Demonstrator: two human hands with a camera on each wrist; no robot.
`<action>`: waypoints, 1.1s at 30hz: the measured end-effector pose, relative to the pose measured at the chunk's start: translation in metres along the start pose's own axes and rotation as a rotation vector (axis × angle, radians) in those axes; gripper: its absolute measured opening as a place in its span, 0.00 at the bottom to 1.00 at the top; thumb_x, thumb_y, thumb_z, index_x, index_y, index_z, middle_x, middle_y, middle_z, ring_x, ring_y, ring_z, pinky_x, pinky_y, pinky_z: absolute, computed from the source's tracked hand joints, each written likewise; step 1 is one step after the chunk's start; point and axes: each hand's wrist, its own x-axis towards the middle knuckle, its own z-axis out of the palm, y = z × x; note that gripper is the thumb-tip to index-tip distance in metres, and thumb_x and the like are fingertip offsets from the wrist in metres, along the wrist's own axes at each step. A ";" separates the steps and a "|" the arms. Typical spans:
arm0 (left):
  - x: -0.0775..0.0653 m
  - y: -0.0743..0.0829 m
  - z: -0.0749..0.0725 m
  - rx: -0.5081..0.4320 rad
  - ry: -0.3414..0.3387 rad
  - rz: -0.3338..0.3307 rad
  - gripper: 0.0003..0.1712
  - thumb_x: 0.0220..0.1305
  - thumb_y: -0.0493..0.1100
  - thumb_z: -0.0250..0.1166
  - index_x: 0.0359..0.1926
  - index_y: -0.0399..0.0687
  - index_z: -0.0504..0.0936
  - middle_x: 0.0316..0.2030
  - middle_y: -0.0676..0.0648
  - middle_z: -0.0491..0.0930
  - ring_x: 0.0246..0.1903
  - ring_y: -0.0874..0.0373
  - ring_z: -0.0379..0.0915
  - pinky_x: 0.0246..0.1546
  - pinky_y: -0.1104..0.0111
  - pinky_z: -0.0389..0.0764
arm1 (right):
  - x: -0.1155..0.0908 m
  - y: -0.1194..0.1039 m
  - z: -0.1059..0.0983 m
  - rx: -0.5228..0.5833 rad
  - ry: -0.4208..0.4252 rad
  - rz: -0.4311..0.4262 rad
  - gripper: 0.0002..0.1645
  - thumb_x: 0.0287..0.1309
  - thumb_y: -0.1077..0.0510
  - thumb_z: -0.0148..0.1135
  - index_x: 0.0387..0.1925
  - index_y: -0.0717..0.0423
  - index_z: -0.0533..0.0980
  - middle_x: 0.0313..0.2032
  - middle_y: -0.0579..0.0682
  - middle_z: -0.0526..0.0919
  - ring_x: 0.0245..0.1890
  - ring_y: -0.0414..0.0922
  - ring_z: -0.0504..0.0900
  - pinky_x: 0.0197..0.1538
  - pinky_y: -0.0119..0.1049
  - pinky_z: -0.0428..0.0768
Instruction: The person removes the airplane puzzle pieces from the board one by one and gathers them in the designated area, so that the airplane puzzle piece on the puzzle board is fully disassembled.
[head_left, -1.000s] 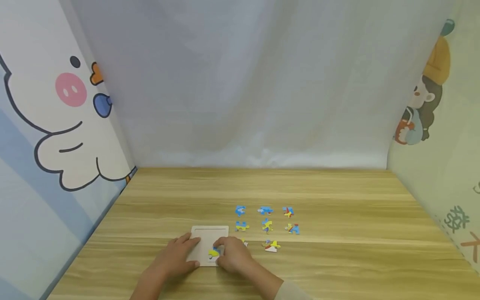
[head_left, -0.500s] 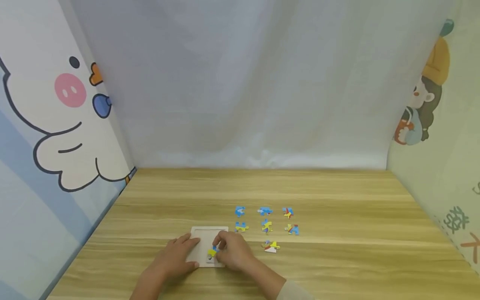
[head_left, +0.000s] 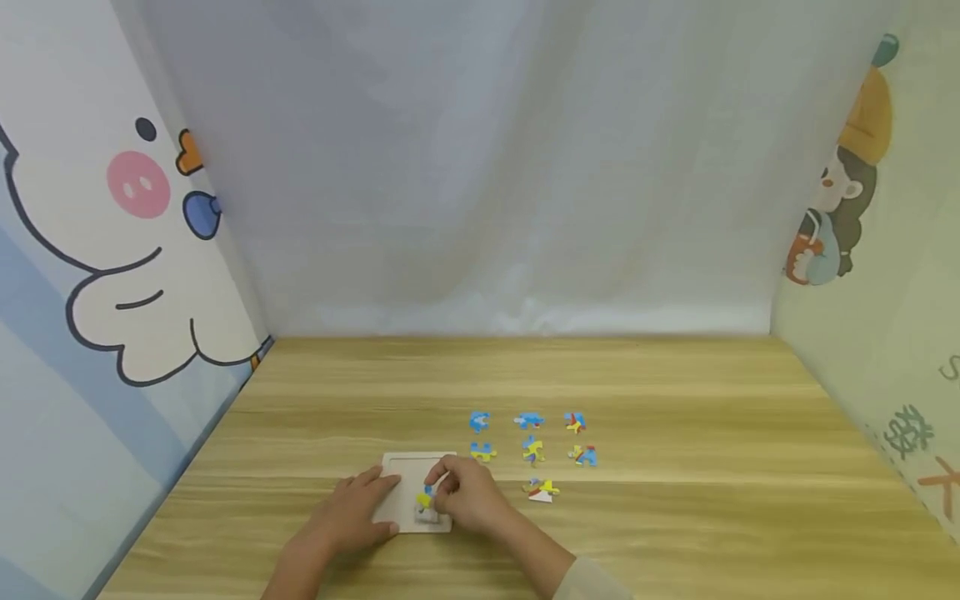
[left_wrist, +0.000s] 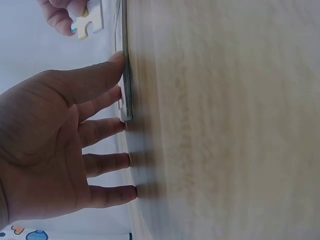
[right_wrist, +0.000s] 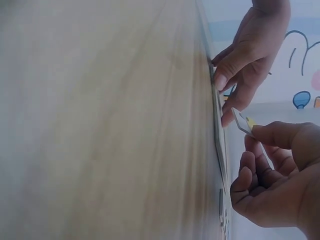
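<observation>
My right hand (head_left: 471, 500) pinches a puzzle piece (head_left: 424, 502) between thumb and forefinger, the other fingers curled. Blue, yellow and white show on the piece, which is tilted over the lower right part of a pale square puzzle tray (head_left: 408, 477). In the right wrist view the piece (right_wrist: 242, 121) stands off the tray's surface. My left hand (head_left: 348, 512) lies at the tray's left side with fingers spread and straight. Its thumb touches the tray's near edge in the left wrist view, while the outer fingertips (left_wrist: 131, 192) rest on the table.
To the right of the tray, several loose pieces lie in rows on the wooden table (head_left: 675, 517). Among them are a blue piece (head_left: 479, 422), a blue and yellow piece (head_left: 483, 452) and a yellow, red and white piece (head_left: 542, 491). A pale curtain (head_left: 517, 167) hangs behind.
My right hand has lifted slightly with the piece, which lay nearly flat over the tray and is now tilted up. The left hand stays in place.
</observation>
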 end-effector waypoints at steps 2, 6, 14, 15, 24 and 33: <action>0.000 -0.001 0.000 -0.006 0.005 -0.003 0.35 0.51 0.49 0.71 0.59 0.42 0.73 0.61 0.34 0.64 0.56 0.28 0.58 0.46 0.36 0.65 | -0.002 -0.001 -0.001 0.006 -0.004 -0.002 0.11 0.46 0.73 0.60 0.31 0.57 0.76 0.20 0.45 0.74 0.19 0.38 0.70 0.21 0.28 0.68; -0.001 -0.002 0.000 -0.012 0.005 -0.013 0.34 0.50 0.48 0.71 0.58 0.42 0.73 0.60 0.34 0.64 0.56 0.29 0.59 0.46 0.36 0.65 | -0.010 -0.004 -0.005 0.005 -0.021 -0.004 0.10 0.47 0.71 0.61 0.30 0.56 0.78 0.20 0.45 0.74 0.19 0.38 0.70 0.21 0.28 0.69; 0.002 -0.003 0.000 -0.017 -0.006 -0.012 0.34 0.50 0.48 0.71 0.58 0.42 0.73 0.60 0.34 0.64 0.56 0.29 0.58 0.48 0.38 0.65 | -0.021 -0.010 -0.028 -0.029 -0.055 -0.010 0.09 0.48 0.71 0.60 0.32 0.58 0.79 0.22 0.45 0.75 0.25 0.40 0.72 0.27 0.31 0.72; 0.001 -0.003 -0.001 -0.018 -0.004 -0.010 0.34 0.50 0.48 0.71 0.58 0.42 0.73 0.60 0.34 0.64 0.56 0.30 0.59 0.48 0.38 0.64 | -0.022 -0.009 -0.031 -0.020 -0.061 -0.009 0.09 0.48 0.71 0.59 0.33 0.58 0.79 0.23 0.46 0.75 0.25 0.40 0.73 0.28 0.31 0.72; 0.000 0.000 -0.004 -0.037 -0.005 0.003 0.34 0.51 0.47 0.71 0.58 0.41 0.73 0.60 0.33 0.64 0.56 0.29 0.58 0.47 0.37 0.64 | -0.027 0.005 -0.051 0.033 -0.055 -0.040 0.11 0.49 0.71 0.57 0.36 0.62 0.78 0.22 0.47 0.75 0.22 0.39 0.71 0.26 0.30 0.71; 0.002 -0.003 -0.001 -0.025 -0.012 -0.006 0.34 0.51 0.48 0.71 0.58 0.41 0.73 0.61 0.34 0.64 0.56 0.29 0.58 0.46 0.36 0.65 | -0.031 0.018 -0.072 0.017 -0.009 -0.017 0.11 0.51 0.72 0.57 0.38 0.64 0.78 0.25 0.48 0.76 0.25 0.41 0.71 0.28 0.30 0.71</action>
